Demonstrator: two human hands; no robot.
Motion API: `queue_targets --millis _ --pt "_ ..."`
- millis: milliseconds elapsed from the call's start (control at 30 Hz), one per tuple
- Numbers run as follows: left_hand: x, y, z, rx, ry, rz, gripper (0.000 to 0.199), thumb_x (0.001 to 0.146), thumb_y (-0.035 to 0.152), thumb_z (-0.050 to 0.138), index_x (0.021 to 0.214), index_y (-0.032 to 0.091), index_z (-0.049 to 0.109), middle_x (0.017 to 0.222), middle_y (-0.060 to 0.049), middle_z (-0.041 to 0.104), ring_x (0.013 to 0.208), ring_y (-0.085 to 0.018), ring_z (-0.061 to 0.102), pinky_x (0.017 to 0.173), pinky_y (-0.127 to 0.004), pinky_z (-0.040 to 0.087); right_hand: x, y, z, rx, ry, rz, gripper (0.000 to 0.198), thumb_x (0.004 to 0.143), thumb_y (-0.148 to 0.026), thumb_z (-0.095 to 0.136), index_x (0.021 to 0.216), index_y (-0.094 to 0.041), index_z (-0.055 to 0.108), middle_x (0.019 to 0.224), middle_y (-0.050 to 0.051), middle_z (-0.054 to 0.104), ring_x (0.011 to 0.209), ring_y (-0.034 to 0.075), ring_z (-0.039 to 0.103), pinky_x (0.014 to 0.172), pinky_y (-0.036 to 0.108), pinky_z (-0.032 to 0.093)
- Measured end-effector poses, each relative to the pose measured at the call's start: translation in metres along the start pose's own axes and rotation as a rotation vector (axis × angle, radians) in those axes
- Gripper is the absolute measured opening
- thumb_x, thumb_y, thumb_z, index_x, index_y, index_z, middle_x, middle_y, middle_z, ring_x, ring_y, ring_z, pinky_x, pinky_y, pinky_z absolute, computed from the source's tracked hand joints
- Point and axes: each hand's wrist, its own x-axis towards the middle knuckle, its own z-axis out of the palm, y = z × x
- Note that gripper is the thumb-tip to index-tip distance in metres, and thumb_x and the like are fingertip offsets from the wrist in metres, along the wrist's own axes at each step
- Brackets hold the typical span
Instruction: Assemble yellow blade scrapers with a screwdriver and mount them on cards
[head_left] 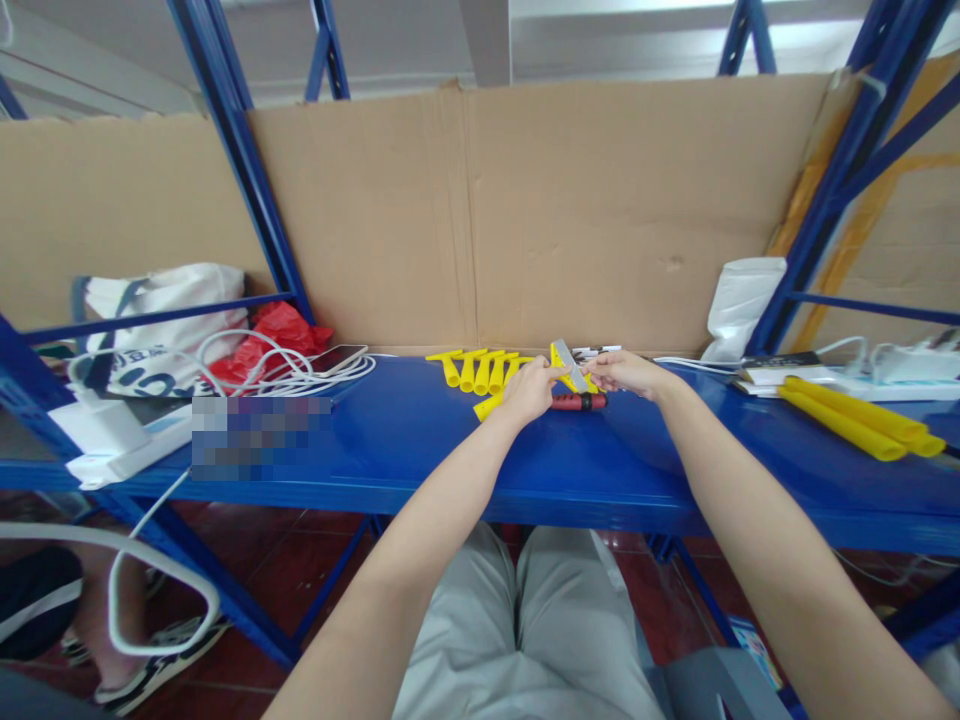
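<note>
My left hand [528,391] is closed round a yellow scraper [480,408], its tubular handle sticking out below the palm and its head with a flat grey blade [573,366] turned up to the right. Just right of the blade, my right hand [627,374] has its fingertips pinched together; what they hold, if anything, is too small to make out. A red and black tool handle [579,402] lies on the blue shelf under the hands. Left of them, several similar yellow pieces [482,374] lie in a row. Behind the right fingers are small black and white items [596,352].
Loose yellow tubes [859,418] lie at the right, near a power strip [919,385] and a white pouch [745,305]. Leftward are coiled white cables [322,372], a red plastic bag [274,335] and a cloth bag [165,330]. Cardboard [562,210] walls the back. Another person's leg [112,600] shows lower left.
</note>
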Motion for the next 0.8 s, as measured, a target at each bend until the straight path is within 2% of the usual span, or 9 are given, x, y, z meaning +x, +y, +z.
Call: queue_targets --millis 200,500,700,800 --pt "0.001 -0.001 0.002 0.008 0.004 0.021 0.044 0.091 0.016 0.044 0.130 0.033 0.054 0.109 -0.004 0.055 0.106 -0.019 0.053 0.091 -0.031 0.043 -0.004 -0.004 0.006 0.019 -0.063 -0.038 0.022 0.070 -0.032 0.064 0.060 -0.016 0.052 0.049 -0.003 0.047 0.044 0.005 0.036 0.044 0.021 0.026" --pt "0.001 -0.001 0.004 0.056 0.011 0.047 0.047 0.091 0.015 0.041 0.133 0.033 0.049 0.109 -0.005 0.053 0.103 -0.019 0.054 0.087 -0.031 0.044 -0.002 -0.002 0.012 0.133 -0.052 -0.024 0.030 0.064 -0.032 0.071 0.058 -0.017 0.046 0.045 -0.007 0.037 0.040 0.003 0.029 0.042 0.020 0.021" --pt "-0.001 0.000 0.003 0.049 -0.012 0.042 0.045 0.092 0.018 0.041 0.135 0.032 0.048 0.112 -0.006 0.053 0.104 -0.020 0.054 0.088 -0.031 0.044 -0.005 -0.006 0.017 0.172 -0.055 0.020 0.033 0.067 -0.027 0.069 0.056 -0.018 0.040 0.045 -0.009 0.032 0.037 0.002 0.025 0.039 0.019 0.016" --pt "-0.001 0.002 0.002 0.040 -0.033 0.030 0.045 0.092 0.019 0.042 0.135 0.031 0.047 0.113 -0.007 0.053 0.105 -0.021 0.055 0.088 -0.032 0.044 -0.005 -0.008 0.018 0.202 -0.038 0.063 0.035 0.072 -0.031 0.068 0.057 -0.018 0.038 0.045 -0.009 0.031 0.037 0.002 0.024 0.038 0.019 0.016"
